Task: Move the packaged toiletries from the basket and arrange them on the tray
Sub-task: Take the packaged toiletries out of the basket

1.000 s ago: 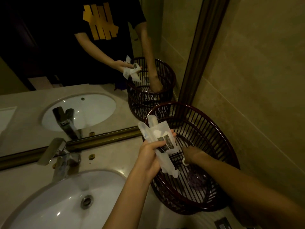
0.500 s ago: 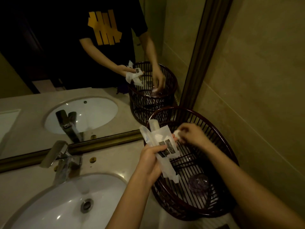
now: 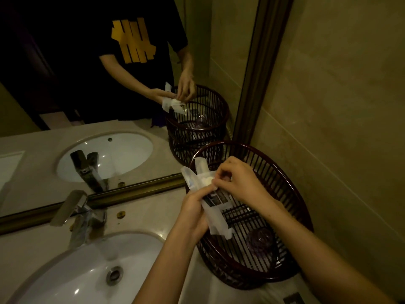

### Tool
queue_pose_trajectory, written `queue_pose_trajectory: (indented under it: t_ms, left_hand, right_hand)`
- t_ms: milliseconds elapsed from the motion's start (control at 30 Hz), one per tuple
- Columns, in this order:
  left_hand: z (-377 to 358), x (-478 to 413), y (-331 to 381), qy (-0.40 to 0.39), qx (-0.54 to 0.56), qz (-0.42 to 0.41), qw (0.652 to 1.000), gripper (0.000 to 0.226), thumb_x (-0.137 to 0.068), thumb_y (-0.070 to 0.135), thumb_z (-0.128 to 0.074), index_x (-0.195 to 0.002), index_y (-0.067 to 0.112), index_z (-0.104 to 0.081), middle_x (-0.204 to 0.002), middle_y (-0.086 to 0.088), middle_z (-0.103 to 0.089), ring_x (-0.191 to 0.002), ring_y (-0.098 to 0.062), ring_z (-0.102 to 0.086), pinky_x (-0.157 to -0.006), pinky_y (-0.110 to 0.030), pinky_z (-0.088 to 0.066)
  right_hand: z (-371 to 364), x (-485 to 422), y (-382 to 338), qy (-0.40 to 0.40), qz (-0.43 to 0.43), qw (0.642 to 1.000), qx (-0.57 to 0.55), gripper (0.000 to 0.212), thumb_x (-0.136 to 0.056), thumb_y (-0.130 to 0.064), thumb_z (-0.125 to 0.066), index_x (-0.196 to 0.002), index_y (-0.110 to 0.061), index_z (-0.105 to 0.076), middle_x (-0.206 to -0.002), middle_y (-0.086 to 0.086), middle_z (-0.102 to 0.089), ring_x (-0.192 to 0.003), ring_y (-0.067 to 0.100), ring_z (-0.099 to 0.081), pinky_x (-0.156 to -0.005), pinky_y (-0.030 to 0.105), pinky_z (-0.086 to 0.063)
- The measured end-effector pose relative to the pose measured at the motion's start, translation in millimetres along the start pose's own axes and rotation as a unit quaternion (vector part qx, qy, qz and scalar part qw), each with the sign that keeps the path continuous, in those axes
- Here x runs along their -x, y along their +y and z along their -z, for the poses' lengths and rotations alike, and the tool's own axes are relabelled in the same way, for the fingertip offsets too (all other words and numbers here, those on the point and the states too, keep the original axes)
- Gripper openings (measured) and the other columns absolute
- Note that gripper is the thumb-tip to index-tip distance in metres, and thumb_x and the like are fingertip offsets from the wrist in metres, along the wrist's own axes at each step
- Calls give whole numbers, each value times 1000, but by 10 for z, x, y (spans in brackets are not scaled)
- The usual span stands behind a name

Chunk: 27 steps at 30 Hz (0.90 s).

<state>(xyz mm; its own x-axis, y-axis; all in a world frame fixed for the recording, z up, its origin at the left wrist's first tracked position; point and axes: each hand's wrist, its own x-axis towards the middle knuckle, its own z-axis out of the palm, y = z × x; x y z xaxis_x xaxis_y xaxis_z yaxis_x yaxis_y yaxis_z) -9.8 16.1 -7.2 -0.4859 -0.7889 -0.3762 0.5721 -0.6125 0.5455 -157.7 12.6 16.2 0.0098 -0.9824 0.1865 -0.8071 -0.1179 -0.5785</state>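
Basket (image 3: 282, 178) — sink (image 3: 72, 275) beside, faucet (image 3: 74, 211), mirror (image 3: 98, 84)

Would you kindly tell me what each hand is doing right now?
Left hand: closed around a bunch of white packaged toiletries.
Right hand: fingertips pinched on a small white item atop that bunch, over the basket.

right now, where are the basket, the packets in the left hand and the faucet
basket (image 3: 282, 178): head view, on the far right rim.
packets (image 3: 215, 218): head view, on the white wrapper below the dark label, held in the left hand (image 3: 192, 207).
faucet (image 3: 70, 205): head view, on the metal lever handle.
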Motion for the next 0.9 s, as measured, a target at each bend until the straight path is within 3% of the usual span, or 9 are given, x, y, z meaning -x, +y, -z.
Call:
queue_pose_trajectory:
  t_ms: [167, 233, 267, 333, 400, 467, 567, 767, 900]
  left_hand:
    - [31, -43, -26, 27, -13, -19, 999, 24, -98, 6, -56, -120, 5, -64, -113, -23, -75, -104, -32, -74, -88, -45, -58]
    - [27, -26, -23, 10, -9, -11, 1000, 21, -100, 6, -53, -117, 5, -65, -116, -23, -74, -108, -30, -73, -88, -43, -58]
    - [35, -27, -23, 3, -15, -10, 1000, 24, -101, 7, -51, -120, 3, -64, -118, -23, -73, -110, -30, -72, -85, -40, -60]
    - [55, -26, -15, -5, -27, -11, 1000, 32, -101, 9, -50, -131, 0, -59, -124, -22, -71, -115, -29, -70, -81, -36, -62]
    - [65, -24, -17, -8, -38, -12, 999, 35, -102, 11, -50, -134, 0, -56, -126, -21, -70, -116, -28, -69, -82, -36, -61]
    - [64, -15, -19, -8, -46, -11, 999, 34, -103, 12, -49, -134, 1, -57, -124, -20, -72, -115, -27, -70, -84, -35, -59]
    - [76, -19, -18, -13, -27, -15, 999, 31, -103, 10, -48, -131, 2, -58, -124, -20, -72, -116, -28, -69, -81, -34, -61]
    - [92, -38, -29, -4, -12, -33, 999, 35, -103, 8, -48, -137, 1, -53, -130, -22, -68, -121, -29, -66, -82, -36, -62]
    - [95, -11, -37, -7, -30, -43, 999, 32, -103, 9, -48, -133, 2, -57, -125, -20, -71, -120, -28, -67, -97, -41, -53]
  right_hand:
    - [220, -18, 152, -4, -45, 994, -102, 11, -92, -23, -69, -91, -18, -79, -93, -5, -66, -84, 4, -65, -77, 19, -52]
    - [229, -45, 368, -22, -101, 994, -20, 15, -94, -29, -66, -100, -18, -75, -99, -1, -69, -91, 12, -66, -82, 29, -54]
    - [161, -39, 484, -78, -135, 986, 50, 22, -93, -34, -66, -106, -17, -71, -105, 2, -69, -95, 15, -66, -84, 32, -55]
    - [-87, 54, 673, -258, -205, 928, 172, 46, -90, -46, -68, -124, -15, -61, -122, 6, -65, -109, 22, -62, -92, 36, -54]
    - [-355, 214, 828, -413, -258, 840, 238, 70, -87, -54, -69, -139, -11, -51, -139, 9, -57, -124, 28, -56, -104, 39, -48]
    - [-579, 370, 955, -473, -286, 780, 294, 90, -81, -56, -74, -150, -11, -38, -154, 11, -42, -138, 32, -43, -114, 44, -39]
    - [-777, 464, 1005, -501, -243, 734, 389, 111, -78, -51, -79, -160, -12, -13, -166, 11, -13, -150, 36, -17, -120, 47, -24]
    - [-823, 411, 917, -505, -216, 726, 415, 103, -85, -42, -76, -160, -18, -11, -167, 9, -9, -151, 33, -17, -120, 44, -24]
    - [-794, 391, 946, -532, -247, 722, 368, 61, -102, -39, -52, -155, -16, -33, -161, 7, -31, -145, 31, -33, -118, 41, -30]
